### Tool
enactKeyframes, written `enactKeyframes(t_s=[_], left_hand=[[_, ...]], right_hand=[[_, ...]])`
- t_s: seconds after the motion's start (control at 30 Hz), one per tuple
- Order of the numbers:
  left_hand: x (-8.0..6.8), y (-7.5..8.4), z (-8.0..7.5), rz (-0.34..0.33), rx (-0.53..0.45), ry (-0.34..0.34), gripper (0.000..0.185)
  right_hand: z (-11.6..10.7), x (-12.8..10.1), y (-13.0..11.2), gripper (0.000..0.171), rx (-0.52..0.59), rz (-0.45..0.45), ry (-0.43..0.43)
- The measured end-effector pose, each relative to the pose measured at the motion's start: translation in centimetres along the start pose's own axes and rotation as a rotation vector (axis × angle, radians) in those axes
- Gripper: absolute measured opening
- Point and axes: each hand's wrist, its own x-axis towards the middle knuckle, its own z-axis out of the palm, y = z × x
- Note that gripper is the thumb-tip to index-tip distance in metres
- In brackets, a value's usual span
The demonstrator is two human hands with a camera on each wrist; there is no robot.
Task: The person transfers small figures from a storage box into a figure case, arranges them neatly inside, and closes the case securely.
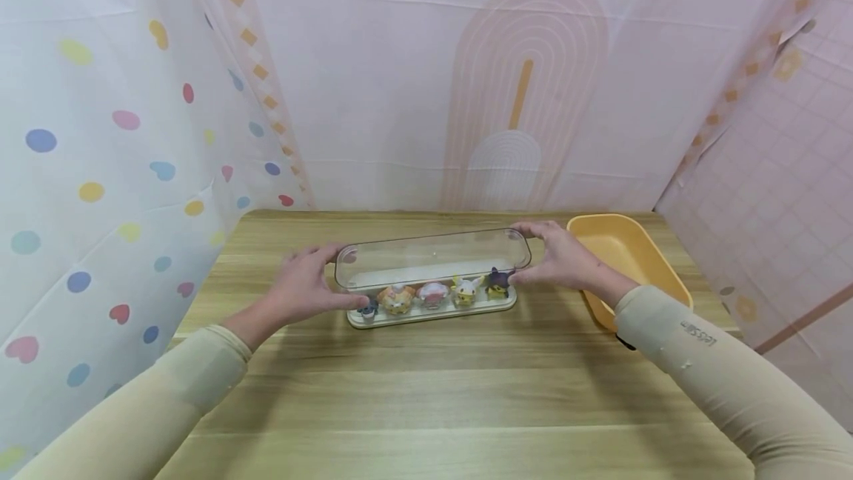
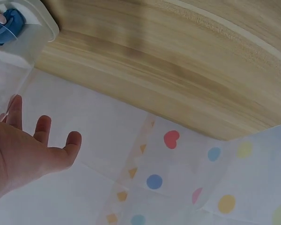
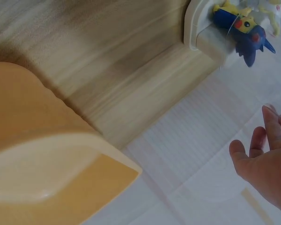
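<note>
Both hands hold a long, clear plastic cover (image 1: 433, 252) by its rounded ends, tilted above a narrow white base (image 1: 433, 318) on the table. The left hand (image 1: 303, 289) grips its left end, thumb near a small blue figurine (image 1: 369, 309). At the opposite end is the right hand (image 1: 560, 259), its thumb beside a yellow figurine with a dark hood (image 1: 497, 283). Between them stand an orange figurine (image 1: 396, 300), a pink-and-white one (image 1: 433, 294) and a yellow-and-white one (image 1: 466, 290), in a row. Only the cover's faint edges show in the wrist views.
To the right, close by the right forearm, stands a yellow-orange plastic bin (image 1: 673, 284); a small black piece (image 1: 625, 344) shows under its near edge. Patterned cloth (image 1: 373, 95) hangs behind the wooden table (image 1: 426, 398) and along both sides.
</note>
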Motion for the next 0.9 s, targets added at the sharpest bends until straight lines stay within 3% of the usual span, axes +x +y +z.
enactKeyframes(t_s=[0.43,0.9], left_hand=[[0.3,-0.6,1.1,-0.014,0.007,-0.034,0.108],[0.3,-0.7,1.8,-0.008,0.051,-0.046,0.106]], right_hand=[[1.2,0.4,0.9,0.09,0.016,-0.047,-0.024],[2.2,0.3,1.3,0.092,-0.006,0.009,-0.035]])
